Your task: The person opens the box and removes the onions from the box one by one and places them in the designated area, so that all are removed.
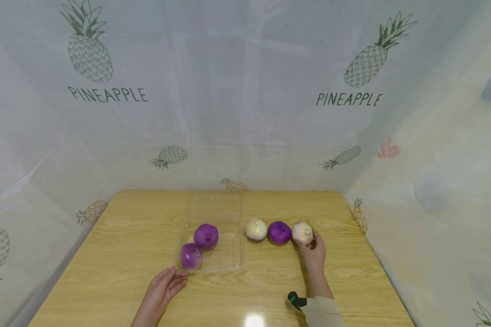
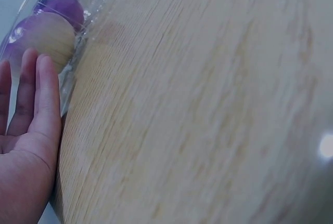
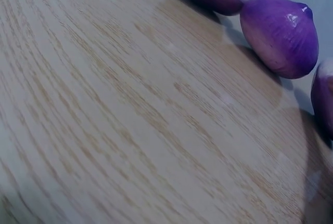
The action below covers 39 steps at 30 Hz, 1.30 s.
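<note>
My right hand holds the rightmost turnip, white on top, with thumb and fingers round its near side. Left of it stand a purple turnip and a white-topped turnip, in a row on the table. A clear plastic box lies with its lid folded back. Two purple turnips, one behind and one in front, sit in its left part. At the box's near left corner rests my left hand, its fingers fairly straight in the left wrist view. The right wrist view does not show the right hand.
Everything stands on a wooden table. A pale curtain with pineapple prints hangs behind and at both sides of the table. A black strap device sits at the right wrist, by a light sleeve.
</note>
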Motion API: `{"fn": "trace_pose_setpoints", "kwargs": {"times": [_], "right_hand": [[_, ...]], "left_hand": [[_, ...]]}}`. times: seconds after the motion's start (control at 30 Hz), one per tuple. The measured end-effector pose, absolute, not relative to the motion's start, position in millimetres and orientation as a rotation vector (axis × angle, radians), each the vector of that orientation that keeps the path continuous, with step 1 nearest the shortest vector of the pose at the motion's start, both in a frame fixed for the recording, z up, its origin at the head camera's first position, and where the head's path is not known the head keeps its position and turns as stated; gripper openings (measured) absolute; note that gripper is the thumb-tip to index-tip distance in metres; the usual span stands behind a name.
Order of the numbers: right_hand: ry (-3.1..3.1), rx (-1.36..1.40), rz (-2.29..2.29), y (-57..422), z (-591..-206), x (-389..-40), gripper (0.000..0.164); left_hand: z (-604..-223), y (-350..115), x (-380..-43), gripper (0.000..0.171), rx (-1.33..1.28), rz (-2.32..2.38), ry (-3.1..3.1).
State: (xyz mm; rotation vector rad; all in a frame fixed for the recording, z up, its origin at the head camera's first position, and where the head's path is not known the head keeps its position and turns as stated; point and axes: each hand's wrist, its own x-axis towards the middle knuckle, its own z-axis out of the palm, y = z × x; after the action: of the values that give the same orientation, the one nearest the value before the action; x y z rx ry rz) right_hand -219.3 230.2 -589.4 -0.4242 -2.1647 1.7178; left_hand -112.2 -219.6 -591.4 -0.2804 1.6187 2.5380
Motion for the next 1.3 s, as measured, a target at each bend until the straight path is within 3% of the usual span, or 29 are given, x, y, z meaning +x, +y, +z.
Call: {"fn": "trace_pose_setpoints", "kwargs": {"times": [0.8,1.3], "right_hand": [[-2.148,-0.453,1.772,231.0,-588.9,-217.7,0.072],[-2.076,-0.490,1.874,224.3,-581.1,-189.7,0.072]], "left_hand": [[-590.2,-219.0,-112.7,0.031,-0.285,2.528,1.638],[-591.2,-217.9,-113.0,0.033,-0.275,2.546,1.641]]}}
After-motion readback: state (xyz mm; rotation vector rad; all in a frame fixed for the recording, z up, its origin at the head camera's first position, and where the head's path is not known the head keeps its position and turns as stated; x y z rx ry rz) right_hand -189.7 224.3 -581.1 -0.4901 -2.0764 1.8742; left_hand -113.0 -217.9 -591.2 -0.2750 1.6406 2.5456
